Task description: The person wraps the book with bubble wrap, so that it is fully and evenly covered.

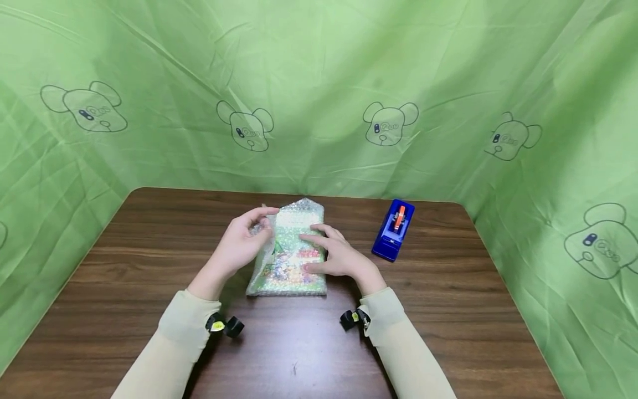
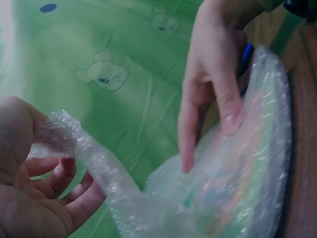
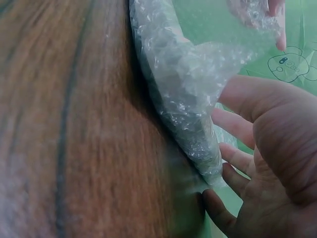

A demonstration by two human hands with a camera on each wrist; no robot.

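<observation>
Staged recording booth, not a lived-in room. Green cloth backdrop (image 1: 319, 83) printed with cartoon bear heads (image 1: 390, 123) walls in three sides of a dark wood-grain table (image 1: 149, 266). Blue tape dispenser (image 1: 394, 230) suggests a packing station.

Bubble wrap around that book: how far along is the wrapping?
Partly done. The bubble wrap already covers the book lying on the table. In hand: the left hand lifts a loose flap while the right hand presses the book flat. Left: folding the flap down; the tape dispenser stands untouched.
</observation>
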